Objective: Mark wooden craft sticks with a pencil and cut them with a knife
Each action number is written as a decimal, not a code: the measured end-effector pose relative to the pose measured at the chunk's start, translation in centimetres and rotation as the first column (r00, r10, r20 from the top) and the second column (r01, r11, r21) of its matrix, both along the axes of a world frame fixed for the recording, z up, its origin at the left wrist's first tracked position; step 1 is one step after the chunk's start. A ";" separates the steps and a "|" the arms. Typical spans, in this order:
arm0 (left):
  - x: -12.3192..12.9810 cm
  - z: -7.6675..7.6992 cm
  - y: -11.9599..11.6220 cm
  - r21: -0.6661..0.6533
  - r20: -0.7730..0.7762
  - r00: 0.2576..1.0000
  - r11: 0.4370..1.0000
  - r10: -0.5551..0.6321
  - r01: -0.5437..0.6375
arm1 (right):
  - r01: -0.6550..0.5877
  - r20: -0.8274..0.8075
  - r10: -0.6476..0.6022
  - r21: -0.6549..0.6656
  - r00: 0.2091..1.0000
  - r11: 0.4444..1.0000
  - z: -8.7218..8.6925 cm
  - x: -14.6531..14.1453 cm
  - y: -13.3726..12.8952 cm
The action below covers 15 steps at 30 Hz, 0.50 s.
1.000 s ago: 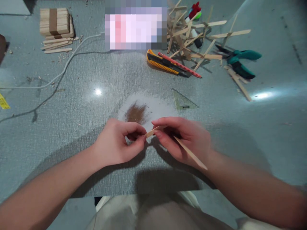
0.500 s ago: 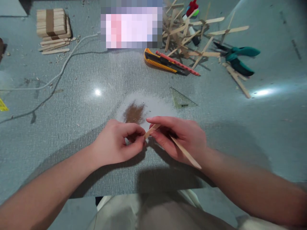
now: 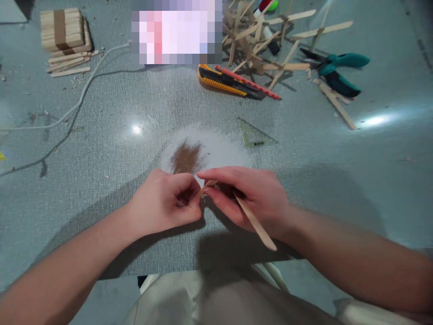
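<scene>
My left hand is closed in a pinch at the left end of a short visible length of wooden craft stick between my hands. My right hand is closed on the wood from the other side, its fingertips near the left ones. A longer wooden stick slants down from under the right palm, its rounded end free. The right fingers hide whether these two lengths are joined. Just beyond the hands, a brown patch lies on a white-stained area of the table.
A clear set square lies ahead of my right hand. Farther off are a yellow utility knife, a red pencil, green-handled pliers and a heap of glued sticks. Bundled sticks and a white cable are left.
My view has shifted slightly. My right hand has come a little left, closer to the left hand, and the longer stick's free end now sits lower and farther left.
</scene>
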<state>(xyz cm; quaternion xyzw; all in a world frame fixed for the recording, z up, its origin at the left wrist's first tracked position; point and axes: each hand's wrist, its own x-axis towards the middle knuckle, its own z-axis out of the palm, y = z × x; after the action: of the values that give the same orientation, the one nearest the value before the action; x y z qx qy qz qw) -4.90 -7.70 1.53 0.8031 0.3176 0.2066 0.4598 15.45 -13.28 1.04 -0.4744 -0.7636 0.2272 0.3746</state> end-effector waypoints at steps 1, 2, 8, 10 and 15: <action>0.0 0.1 0.1 -0.043 0.002 1.000 0.999 -0.007 0.007 | -0.006 -0.023 0.006 -0.016 1.000 1.000 -0.1 0.1 0.1; 0.0 0.2 0.1 -0.101 0.005 1.000 0.995 -0.017 0.017 | -0.010 -0.053 0.008 -0.037 0.999 0.999 -0.2 0.2 0.2; 0.1 0.2 0.3 -0.283 0.010 1.000 0.959 -0.022 0.024 | -0.012 -0.158 -0.006 -0.117 0.987 0.993 -0.6 0.6 0.7; 0.2 0.1 0.2 -0.270 0.012 1.000 0.963 -0.005 0.008 | -0.025 -0.143 0.011 -0.098 0.990 0.995 -0.7 0.5 0.7; 0.3 0.0 0.3 -0.351 0.045 0.999 0.936 -0.013 0.028 | -0.027 -0.216 -0.012 -0.175 0.976 0.984 -1.1 0.4 0.8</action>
<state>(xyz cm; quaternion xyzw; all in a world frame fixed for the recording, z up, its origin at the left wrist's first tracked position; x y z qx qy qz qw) -4.56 -7.39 1.54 0.7069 0.3312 0.1586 0.6045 15.89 -12.52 -0.06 -0.4753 -0.6971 0.3455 0.4109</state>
